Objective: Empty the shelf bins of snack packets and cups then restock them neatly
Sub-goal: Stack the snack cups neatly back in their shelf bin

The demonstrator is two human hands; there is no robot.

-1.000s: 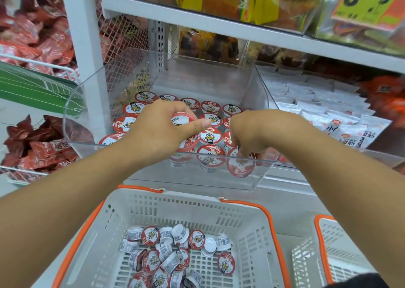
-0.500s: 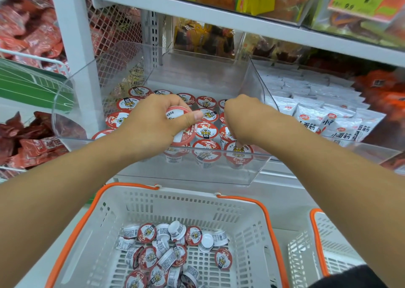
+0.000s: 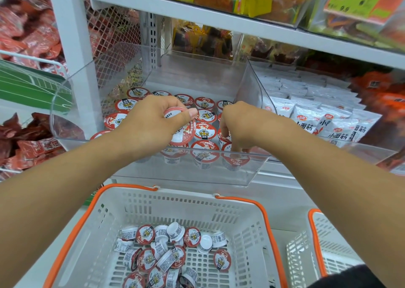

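Both hands are in the clear bin (image 3: 153,169). Left hand (image 3: 151,125) grips a stack of cups (image 3: 180,132), thumb across the top lid, same as a sec ago. Right hand (image 3: 238,127), which was bunched over the front row w/ fingers hidden, now has its fingers down on a front-right cup (image 3: 223,139), pinching it. Rows behind look neat, so restocking seems well on; plenty of loose cups left in the basket (image 3: 105,211) below.

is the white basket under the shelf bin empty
No, the white basket holds a loose pile of small cups on its floor.
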